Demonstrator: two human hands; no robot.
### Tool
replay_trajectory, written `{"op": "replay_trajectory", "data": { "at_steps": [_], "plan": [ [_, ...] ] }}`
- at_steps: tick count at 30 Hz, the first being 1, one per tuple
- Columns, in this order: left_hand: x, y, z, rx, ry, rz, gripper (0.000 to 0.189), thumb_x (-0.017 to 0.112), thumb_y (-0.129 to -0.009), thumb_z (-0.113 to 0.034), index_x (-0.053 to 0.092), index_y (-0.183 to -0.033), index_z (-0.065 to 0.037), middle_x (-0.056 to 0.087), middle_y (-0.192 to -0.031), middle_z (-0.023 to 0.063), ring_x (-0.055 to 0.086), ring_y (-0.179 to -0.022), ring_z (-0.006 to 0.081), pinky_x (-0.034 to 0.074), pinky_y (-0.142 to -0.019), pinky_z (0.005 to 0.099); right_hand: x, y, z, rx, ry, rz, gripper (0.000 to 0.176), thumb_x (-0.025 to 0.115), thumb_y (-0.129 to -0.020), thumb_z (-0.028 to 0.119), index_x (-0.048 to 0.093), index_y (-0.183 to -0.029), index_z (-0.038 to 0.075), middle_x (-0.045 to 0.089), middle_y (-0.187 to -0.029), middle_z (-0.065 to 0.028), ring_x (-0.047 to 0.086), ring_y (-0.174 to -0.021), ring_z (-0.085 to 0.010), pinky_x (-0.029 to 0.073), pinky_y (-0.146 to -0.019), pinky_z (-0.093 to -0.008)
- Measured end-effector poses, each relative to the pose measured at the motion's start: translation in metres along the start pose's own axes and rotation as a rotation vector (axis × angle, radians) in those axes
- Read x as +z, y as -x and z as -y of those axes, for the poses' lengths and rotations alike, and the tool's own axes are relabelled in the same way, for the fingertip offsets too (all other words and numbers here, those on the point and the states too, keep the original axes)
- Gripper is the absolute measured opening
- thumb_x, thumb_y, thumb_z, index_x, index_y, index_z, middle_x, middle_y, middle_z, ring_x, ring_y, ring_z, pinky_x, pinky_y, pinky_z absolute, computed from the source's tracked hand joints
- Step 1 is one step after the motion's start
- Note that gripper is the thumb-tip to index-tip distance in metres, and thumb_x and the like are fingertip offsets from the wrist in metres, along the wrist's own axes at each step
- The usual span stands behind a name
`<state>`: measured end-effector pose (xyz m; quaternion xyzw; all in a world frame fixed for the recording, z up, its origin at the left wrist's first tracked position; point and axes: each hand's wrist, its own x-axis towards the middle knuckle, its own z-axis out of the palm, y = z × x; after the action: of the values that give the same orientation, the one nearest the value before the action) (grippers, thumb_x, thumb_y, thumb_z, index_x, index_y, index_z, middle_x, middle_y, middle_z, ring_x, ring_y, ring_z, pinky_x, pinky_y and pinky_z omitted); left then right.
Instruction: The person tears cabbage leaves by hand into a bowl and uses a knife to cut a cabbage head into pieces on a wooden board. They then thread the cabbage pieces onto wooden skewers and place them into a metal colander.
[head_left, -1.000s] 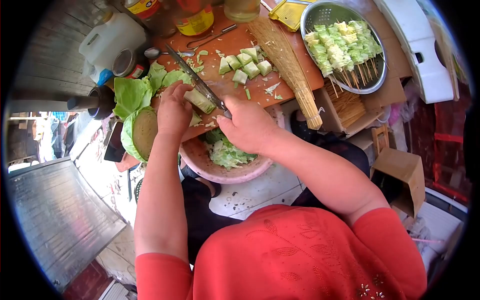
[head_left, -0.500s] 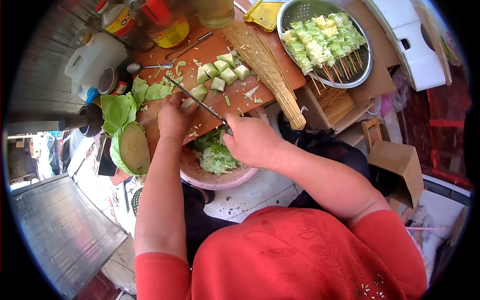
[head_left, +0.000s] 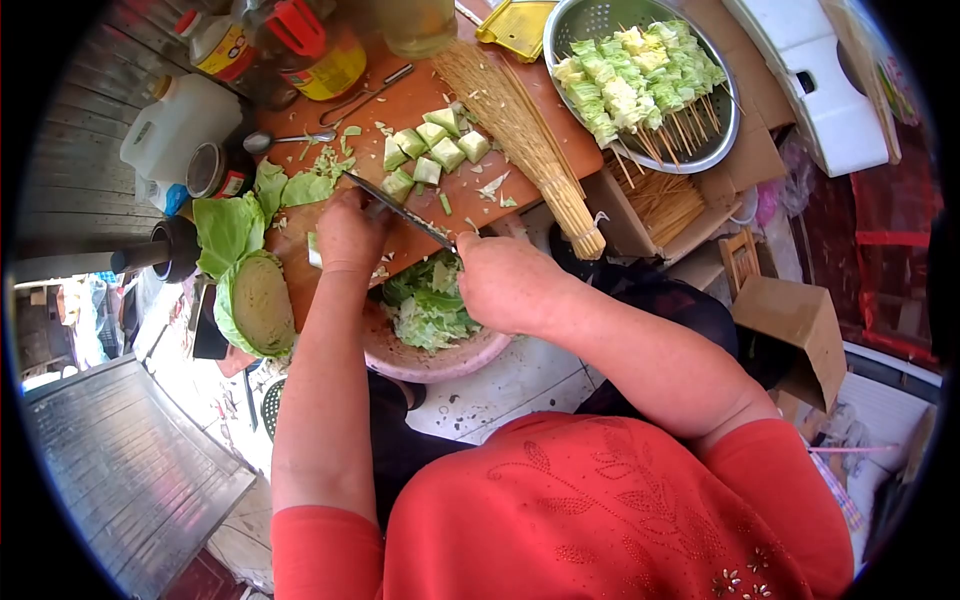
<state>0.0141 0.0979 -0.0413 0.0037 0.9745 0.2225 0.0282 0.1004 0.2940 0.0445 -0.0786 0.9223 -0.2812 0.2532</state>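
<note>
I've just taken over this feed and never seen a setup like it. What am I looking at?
There is no machine here: these are a person's bare hands, and every picture comes from one camera on the person's head, looking forward and down. The right hand grips a long knife. The left hand is curled beside the blade; whatever its fingers touch is hidden.

On the orange surface lie pale green cut chunks, leafy scraps and a straw brush. A cut cabbage sits at its left edge. A tub of shredded greens stands below the near edge. To the right, a metal colander holds skewered leaves.
</note>
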Motion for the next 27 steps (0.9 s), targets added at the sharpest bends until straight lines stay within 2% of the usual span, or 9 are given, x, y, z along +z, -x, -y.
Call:
{"op": "replay_trajectory", "data": {
  "at_steps": [6, 10, 12, 15, 16, 18, 21, 23, 27],
  "plan": [
    [-0.004, -0.002, 0.001, 0.060, 0.024, -0.023, 0.033, 0.074, -0.073, -0.028, 0.070, -0.096, -0.005, 0.069, -0.093, 0.0162, 0.066, -0.086, 0.0335, 0.052, -0.078, 0.0411, -0.009, -0.023, -0.004, -0.019, -0.009, 0.108, 0.023, 0.051, -0.083, 0.010, 0.055, -0.099, -0.007, 0.064, -0.085, -0.0282, 0.064, -0.084, -0.0424, 0.050, -0.078, -0.0479],
    [0.002, -0.003, 0.007, 0.061, 0.045, -0.027, 0.031, 0.075, -0.072, -0.026, 0.071, -0.095, -0.006, 0.069, -0.092, 0.0155, 0.067, -0.084, 0.0322, 0.052, -0.075, 0.0396, -0.008, -0.034, 0.000, 0.015, -0.015, 0.140, 0.023, 0.051, -0.083, 0.010, 0.055, -0.099, -0.007, 0.064, -0.085, -0.0281, 0.064, -0.085, -0.0423, 0.050, -0.079, -0.0473],
    [0.005, -0.001, 0.009, 0.061, 0.054, -0.040, 0.030, 0.075, -0.072, -0.025, 0.071, -0.094, -0.006, 0.069, -0.092, 0.0152, 0.067, -0.084, 0.0318, 0.052, -0.074, 0.0393, 0.002, -0.039, 0.000, 0.083, -0.016, 0.108, 0.032, 0.052, -0.078, 0.003, 0.057, -0.109, -0.004, 0.066, -0.100, -0.0254, 0.064, -0.097, -0.0381, 0.050, -0.085, -0.0435],
    [0.005, 0.007, 0.010, 0.141, 0.088, -0.138, 0.029, 0.075, -0.072, -0.023, 0.068, -0.094, -0.005, 0.069, -0.089, 0.0132, 0.066, -0.082, 0.0319, 0.052, -0.074, 0.0387, 0.005, -0.034, 0.002, 0.120, -0.005, 0.099, 0.032, 0.050, -0.081, 0.004, 0.056, -0.111, -0.004, 0.065, -0.102, -0.0250, 0.063, -0.100, -0.0378, 0.049, -0.087, -0.0437],
    [0.002, 0.012, 0.005, 0.083, 0.150, -0.127, 0.027, 0.074, -0.073, -0.019, 0.064, -0.094, -0.006, 0.067, -0.091, 0.0131, 0.063, -0.085, 0.0336, 0.051, -0.076, 0.0411, 0.009, -0.034, 0.000, 0.120, -0.006, 0.099, 0.032, 0.050, -0.081, 0.004, 0.056, -0.111, -0.004, 0.065, -0.102, -0.0250, 0.063, -0.100, -0.0378, 0.049, -0.087, -0.0437],
    [-0.001, 0.017, 0.004, 0.025, 0.213, -0.120, 0.026, 0.073, -0.073, -0.015, 0.060, -0.095, -0.007, 0.065, -0.093, 0.0130, 0.060, -0.089, 0.0354, 0.049, -0.078, 0.0435, 0.019, -0.036, -0.010, 0.076, -0.052, -0.003, 0.026, 0.051, -0.087, 0.017, 0.053, -0.104, -0.003, 0.065, -0.090, -0.0253, 0.063, -0.090, -0.0418, 0.048, -0.083, -0.0495],
    [0.001, 0.024, 0.012, 0.091, 0.124, -0.105, 0.027, 0.073, -0.074, -0.012, 0.059, -0.097, -0.009, 0.063, -0.096, 0.0117, 0.060, -0.092, 0.0348, 0.049, -0.078, 0.0425, 0.024, -0.038, -0.017, 0.029, -0.061, -0.043, 0.027, 0.052, -0.088, 0.019, 0.053, -0.103, -0.003, 0.064, -0.090, -0.0263, 0.062, -0.090, -0.0423, 0.048, -0.083, -0.0497],
    [0.002, 0.027, 0.016, 0.182, 0.135, -0.190, 0.026, 0.075, -0.073, -0.012, 0.062, -0.096, -0.009, 0.064, -0.093, 0.0084, 0.063, -0.086, 0.0273, 0.050, -0.079, 0.0371, 0.022, -0.034, -0.016, 0.022, -0.054, -0.047, 0.027, 0.053, -0.088, 0.020, 0.053, -0.102, -0.003, 0.064, -0.090, -0.0266, 0.062, -0.091, -0.0425, 0.048, -0.083, -0.0498],
    [0.005, 0.030, 0.023, 0.211, 0.098, -0.204, 0.026, 0.074, -0.073, -0.012, 0.063, -0.096, -0.009, 0.064, -0.096, 0.0083, 0.063, -0.085, 0.0267, 0.051, -0.076, 0.0368, 0.005, -0.018, 0.003, 0.009, -0.073, -0.039, 0.027, 0.053, -0.088, 0.020, 0.053, -0.100, -0.004, 0.064, -0.088, -0.0269, 0.062, -0.090, -0.0432, 0.047, -0.083, -0.0502]
  ]
}}
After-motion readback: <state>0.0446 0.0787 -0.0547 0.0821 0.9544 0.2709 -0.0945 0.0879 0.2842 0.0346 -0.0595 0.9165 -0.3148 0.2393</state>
